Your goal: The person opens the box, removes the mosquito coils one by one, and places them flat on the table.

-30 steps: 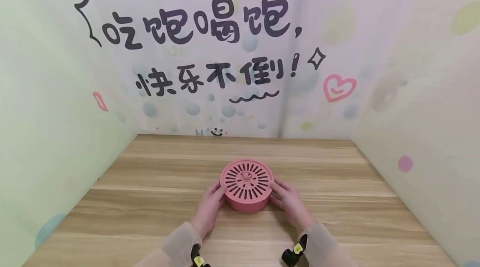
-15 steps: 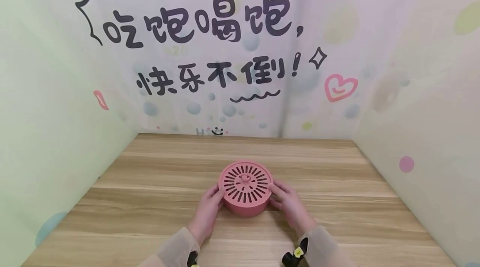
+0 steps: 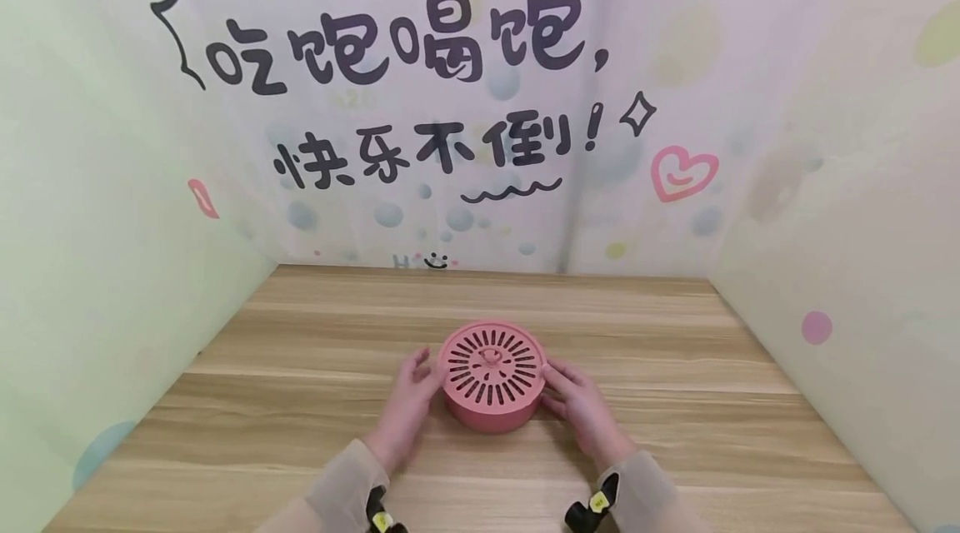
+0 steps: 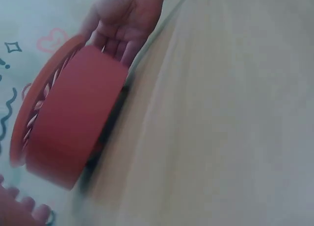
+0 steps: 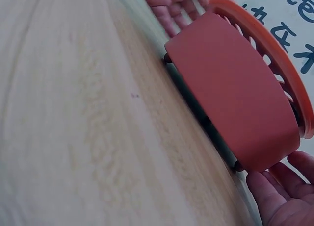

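A round pink mosquito coil holder (image 3: 491, 416) stands in the middle of the wooden table. Its slotted lid (image 3: 489, 387) has a small knob at the centre. My right hand (image 3: 588, 412) holds the right side, thumb at the lid's rim and fingers lower on the wall. In the right wrist view, small dark feet (image 5: 239, 165) show under the base. My left hand (image 3: 405, 408) is at the left side, fingers spread and off the wall, thumb close to the rim. The left wrist view shows its fingertips (image 4: 43, 212) apart from the holder.
The wooden table (image 3: 300, 400) runs back to a pale printed wall (image 3: 360, 216) with black lettering. Side walls (image 3: 847, 266) close it in at left and right. A black wrist camera (image 3: 581, 514) sits below my right hand.
The holder has come slightly nearer to me and a touch left. My left hand has since let go of its side, its fingers spreading away; the right hand keeps its hold.
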`<state>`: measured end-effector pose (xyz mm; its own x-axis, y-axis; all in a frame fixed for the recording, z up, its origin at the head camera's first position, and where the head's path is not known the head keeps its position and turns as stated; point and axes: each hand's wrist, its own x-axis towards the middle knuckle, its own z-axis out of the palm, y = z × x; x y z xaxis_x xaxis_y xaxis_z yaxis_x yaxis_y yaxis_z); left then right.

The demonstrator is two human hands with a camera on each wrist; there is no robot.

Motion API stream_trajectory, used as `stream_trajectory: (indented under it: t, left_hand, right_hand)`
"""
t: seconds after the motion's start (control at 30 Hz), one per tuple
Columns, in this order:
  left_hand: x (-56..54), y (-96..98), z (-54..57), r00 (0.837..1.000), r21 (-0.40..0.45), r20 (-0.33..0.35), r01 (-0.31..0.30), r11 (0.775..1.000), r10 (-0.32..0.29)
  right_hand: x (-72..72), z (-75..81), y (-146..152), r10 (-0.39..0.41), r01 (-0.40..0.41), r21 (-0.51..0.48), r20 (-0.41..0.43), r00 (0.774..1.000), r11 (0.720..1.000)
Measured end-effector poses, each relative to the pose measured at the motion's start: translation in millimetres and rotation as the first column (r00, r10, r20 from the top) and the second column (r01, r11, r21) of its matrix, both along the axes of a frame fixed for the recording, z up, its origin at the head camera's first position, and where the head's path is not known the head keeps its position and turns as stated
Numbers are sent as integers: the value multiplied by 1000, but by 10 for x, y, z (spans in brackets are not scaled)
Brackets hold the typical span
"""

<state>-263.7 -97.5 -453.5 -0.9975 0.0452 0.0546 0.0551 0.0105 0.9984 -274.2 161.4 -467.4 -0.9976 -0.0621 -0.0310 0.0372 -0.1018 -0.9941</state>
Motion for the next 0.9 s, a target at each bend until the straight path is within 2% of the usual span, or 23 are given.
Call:
stream_trajectory:
  t: [0.07,0.1,0.17,0.23,0.33,0.47,0.53,0.6,0.67,0.73,0.9]
  left_hand:
    - [-65,-29,98,997,-142,-69,-29,989,20]
    - [-103,-34,145,993,-216,-113,-42,976,18]
    - [-179,-20,240,985,-330,-174,-47,943,-12]
    - [-248,20,315,977,-416,-204,-28,909,-63]
    - [-320,104,389,970,-482,-193,37,875,-147]
    - [-397,195,414,949,-547,-186,115,829,-254]
    - [-429,225,403,938,-588,-191,126,799,-289]
    - [-447,249,392,936,-618,-184,128,776,-301]
    - [-462,270,373,940,-631,-172,125,766,-296]
    - [-472,287,358,945,-626,-161,126,770,-286]
    - [-482,325,331,961,-570,-122,137,810,-248]
  right_hand:
    - [-8,-1,1,0,0,-5,2,1000,1000]
    - [-10,0,2,0,0,-6,6,1000,1000]
    - [-11,-3,5,2,-2,-8,10,1000,1000]
    - [-7,1,8,0,0,-7,17,1000,1000]
    - [0,0,11,0,0,-3,17,1000,1000]
    - [6,0,-5,-3,3,-9,13,1000,1000]
    - [6,-4,-15,-5,5,-14,10,1000,1000]
    - [5,-10,-19,-9,10,-13,14,1000,1000]
    - [7,-11,-23,-11,12,-14,15,1000,1000]
    - [8,-8,-23,-14,14,-16,17,1000,1000]
    - [5,-10,-22,-14,14,-16,14,1000,1000]
